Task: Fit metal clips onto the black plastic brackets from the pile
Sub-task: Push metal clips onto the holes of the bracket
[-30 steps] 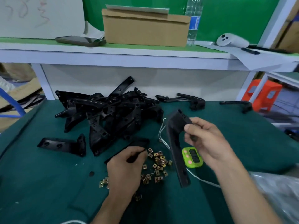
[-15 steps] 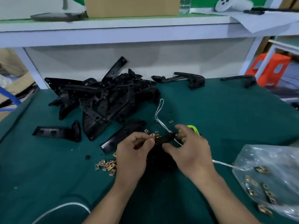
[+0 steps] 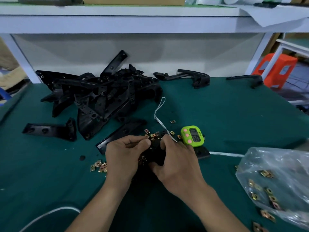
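Head view. Your right hand (image 3: pixel 177 166), which a second ago held the bracket (image 3: pixel 155 153) upright above the table (image 3: pixel 234 114), has brought it down low over the cloth, in front of the timer (image 3: pixel 193 136). Your left hand (image 3: pixel 123 158), then reaching among the loose clips (image 3: pixel 98 166), has come across to meet it. Both hands now grip the bracket between them. The right curls round its near side, and the left thumb and forefinger pinch together at its far end. Whether a clip sits under that pinch cannot be told, as the fingers hide it. The change suggests picking is over and seating has begun. The pile (image 3: pixel 100 97) lies well behind, largely unworked.
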Demonstrator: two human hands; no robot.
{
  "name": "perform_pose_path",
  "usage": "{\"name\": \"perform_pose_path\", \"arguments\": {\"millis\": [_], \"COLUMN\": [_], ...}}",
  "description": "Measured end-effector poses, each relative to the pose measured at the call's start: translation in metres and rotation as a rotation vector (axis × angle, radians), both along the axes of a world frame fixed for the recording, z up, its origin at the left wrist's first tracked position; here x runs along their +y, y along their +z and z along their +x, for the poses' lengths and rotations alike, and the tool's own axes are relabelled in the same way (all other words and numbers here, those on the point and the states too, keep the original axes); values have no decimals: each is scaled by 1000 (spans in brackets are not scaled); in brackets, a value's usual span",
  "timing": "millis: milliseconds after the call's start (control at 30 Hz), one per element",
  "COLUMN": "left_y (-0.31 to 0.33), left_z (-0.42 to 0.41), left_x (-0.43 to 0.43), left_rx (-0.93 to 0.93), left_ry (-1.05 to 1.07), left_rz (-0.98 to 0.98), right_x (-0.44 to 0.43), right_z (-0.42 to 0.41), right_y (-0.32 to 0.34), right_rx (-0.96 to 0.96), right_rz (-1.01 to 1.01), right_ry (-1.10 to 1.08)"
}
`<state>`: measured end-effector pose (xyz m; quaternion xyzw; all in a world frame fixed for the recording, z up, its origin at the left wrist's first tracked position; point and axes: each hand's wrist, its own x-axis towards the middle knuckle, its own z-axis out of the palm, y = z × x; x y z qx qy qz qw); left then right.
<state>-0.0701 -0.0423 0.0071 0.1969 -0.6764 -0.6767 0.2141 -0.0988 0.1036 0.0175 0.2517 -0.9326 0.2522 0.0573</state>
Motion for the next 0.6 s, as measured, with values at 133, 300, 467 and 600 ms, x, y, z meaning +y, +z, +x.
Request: {"name": "perform_pose_path", "arguments": {"millis": [133,300,467,600], "left_y": [4,7,10,10], "left_z": [3,9,9,10], "left_x": [-4,-3,-2,-3], "left_rx": [75,113,149,152], "left_ry": [-57,-192,-286,-324], "left_rz": [-65,-136,-97,-122], "right_x": [2,0,5,7], "right_z": [-1,0,-4,-5], "right_y": [3,2,1,3], "right_rx": [110,-28,-111,-97], "right_rz": [-357,-608,-673,-667], "right_ry": [-38,126,139,162]}}
